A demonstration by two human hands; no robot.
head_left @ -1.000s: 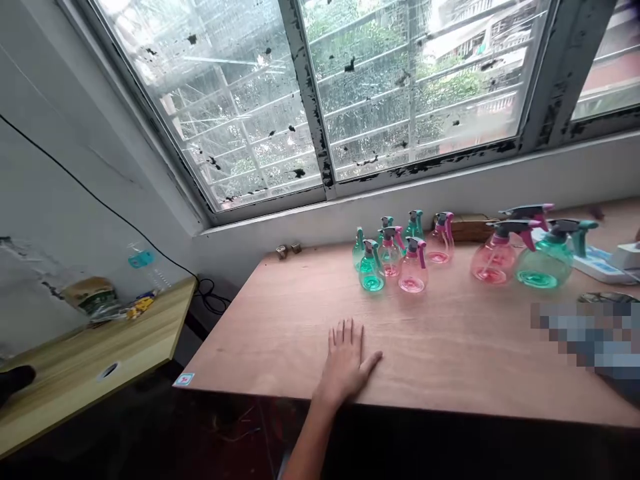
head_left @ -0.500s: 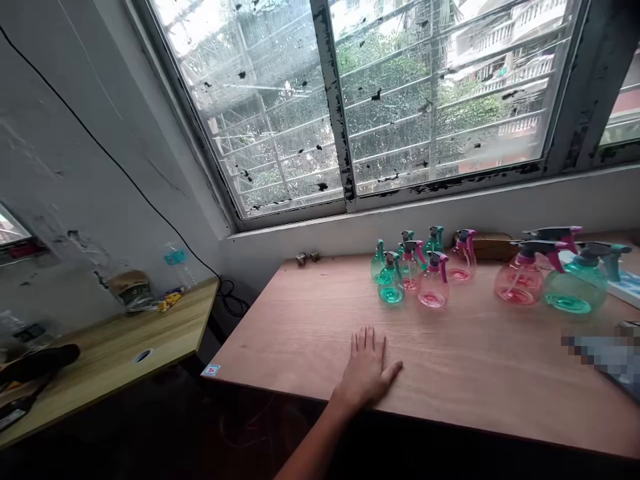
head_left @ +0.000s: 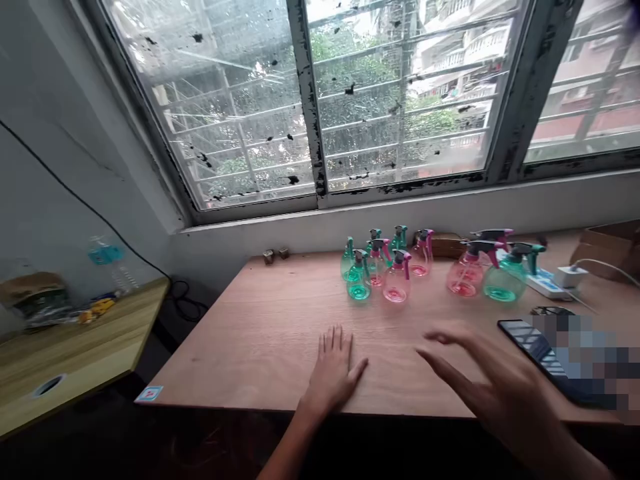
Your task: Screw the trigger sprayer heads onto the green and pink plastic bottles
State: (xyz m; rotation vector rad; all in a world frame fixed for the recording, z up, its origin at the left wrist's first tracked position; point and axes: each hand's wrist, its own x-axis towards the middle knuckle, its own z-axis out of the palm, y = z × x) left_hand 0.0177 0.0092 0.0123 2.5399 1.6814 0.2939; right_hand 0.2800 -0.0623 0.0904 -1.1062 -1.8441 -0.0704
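Note:
My left hand [head_left: 333, 370] lies flat and open on the wooden table [head_left: 260, 333], near its front edge. My right hand [head_left: 493, 383] hovers above the table to the right, fingers spread and open, holding nothing, slightly blurred. Beyond both hands stands a cluster of several small spray bottles [head_left: 380, 270], some green, some pink. Two larger ones, a pink spray bottle [head_left: 465, 277] and a green spray bottle [head_left: 503, 280], stand further right. A dark phone [head_left: 530, 340] lies just right of my right hand.
A window with peeling frames runs behind the table. A white power strip [head_left: 547, 283] and a cardboard box [head_left: 607, 247] sit at the far right. A lower wooden desk [head_left: 75, 353] with a bag and bottle stands to the left, cables in the gap.
My right hand has come into view over the table at the right. The view has shifted, showing the phone and more of the right side. My left hand stays flat.

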